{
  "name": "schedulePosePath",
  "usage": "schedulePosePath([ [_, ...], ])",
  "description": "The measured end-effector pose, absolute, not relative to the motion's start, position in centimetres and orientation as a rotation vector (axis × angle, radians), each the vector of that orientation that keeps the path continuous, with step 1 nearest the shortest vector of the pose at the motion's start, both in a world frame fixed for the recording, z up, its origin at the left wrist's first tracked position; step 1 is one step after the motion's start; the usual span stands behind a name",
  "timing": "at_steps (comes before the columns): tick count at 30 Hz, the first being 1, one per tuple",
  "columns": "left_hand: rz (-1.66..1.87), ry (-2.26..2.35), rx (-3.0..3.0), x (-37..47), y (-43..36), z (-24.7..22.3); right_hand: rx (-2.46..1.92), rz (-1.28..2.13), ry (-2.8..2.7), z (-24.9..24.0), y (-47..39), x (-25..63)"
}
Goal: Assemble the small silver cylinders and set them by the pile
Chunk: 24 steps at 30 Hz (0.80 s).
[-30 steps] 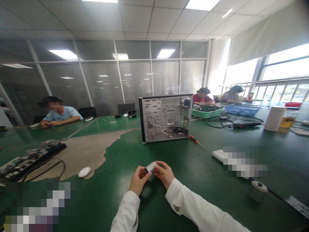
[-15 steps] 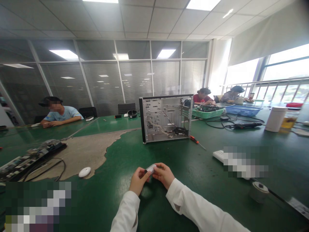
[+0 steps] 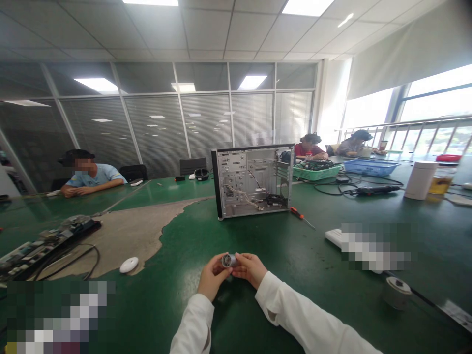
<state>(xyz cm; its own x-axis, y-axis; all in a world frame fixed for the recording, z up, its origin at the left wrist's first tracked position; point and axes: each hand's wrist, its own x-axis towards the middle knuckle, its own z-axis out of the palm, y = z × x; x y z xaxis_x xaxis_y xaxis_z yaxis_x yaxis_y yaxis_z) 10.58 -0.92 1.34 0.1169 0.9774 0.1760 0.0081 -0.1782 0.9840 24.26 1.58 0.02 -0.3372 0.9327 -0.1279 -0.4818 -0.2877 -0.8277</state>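
Note:
Just above the green table (image 3: 258,236), a small grey cylindrical container (image 3: 229,260) is held between both hands, its round end facing left and toward the camera. My left hand (image 3: 213,277) pinches it from the left, thumb below and fingers behind. My right hand (image 3: 250,269) grips its right side with thumb and fingers. Beyond the hands, an open computer case (image 3: 254,182) stands upright, with loose cables inside. A screwdriver (image 3: 301,217) with an orange and black handle lies by its lower right corner.
Left are a circuit assembly (image 3: 51,246) and a white round object (image 3: 129,265). Right are a white power strip (image 3: 334,236), a metal cylinder (image 3: 397,292), a white bottle (image 3: 419,180), a green basket (image 3: 317,172) and a blue basket (image 3: 370,167). Other people sit across the table.
The small container has been turned, so its round end now shows where its side showed before. Both hands remain on it in nearly the same place.

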Motion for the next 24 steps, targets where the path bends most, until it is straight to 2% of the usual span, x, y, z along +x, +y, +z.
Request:
schedulePosePath([
  [24, 1.251, 1.040, 1.502, 10.35, -0.56, 0.84, -0.764, 2.048, -1.185, 0.72, 1.42, 25.27],
])
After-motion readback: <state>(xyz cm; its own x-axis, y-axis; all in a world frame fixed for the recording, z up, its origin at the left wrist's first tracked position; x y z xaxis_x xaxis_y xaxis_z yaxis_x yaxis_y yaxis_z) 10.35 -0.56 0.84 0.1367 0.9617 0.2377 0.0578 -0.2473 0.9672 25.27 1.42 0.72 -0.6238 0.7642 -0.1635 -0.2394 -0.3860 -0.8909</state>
